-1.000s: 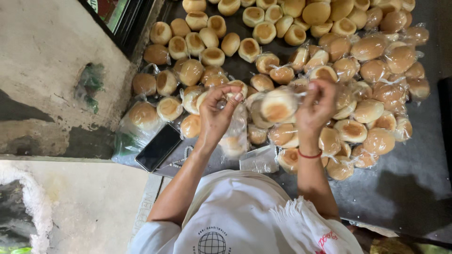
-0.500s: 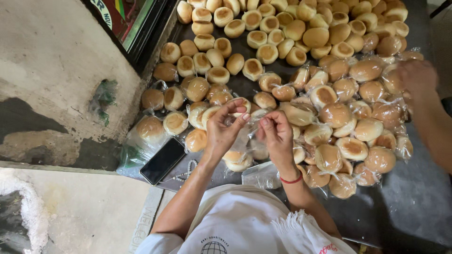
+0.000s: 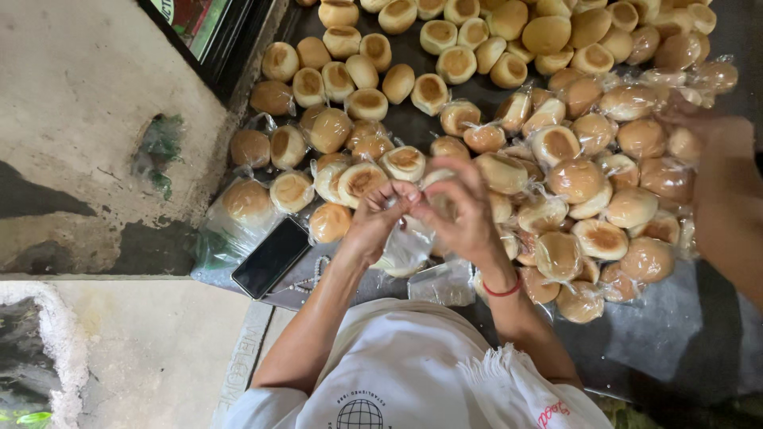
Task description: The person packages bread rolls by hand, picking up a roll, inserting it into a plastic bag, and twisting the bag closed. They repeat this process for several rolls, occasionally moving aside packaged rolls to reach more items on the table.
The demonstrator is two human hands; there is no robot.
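From the head camera I see my left hand [image 3: 377, 218] and my right hand [image 3: 459, 213] meeting just above the near edge of the dark grey surface [image 3: 668, 334]. Both sets of fingers are pinched narrow on the neck of a small clear plastic bag [image 3: 405, 246] that hangs between them; what it holds I cannot tell. A red band [image 3: 503, 289] circles my right wrist. Just below the hands lies a flat stack of empty clear plastic bags [image 3: 441, 284]. To the left, beside the left forearm, a black smartphone [image 3: 272, 257] lies face up. Round golden-brown bread buns [image 3: 457, 62] lie unwrapped across the far part of the surface, and buns wrapped in clear plastic [image 3: 600, 238] are heaped to the right. Another person's forearm [image 3: 727, 206] comes in from the right edge above that heap.
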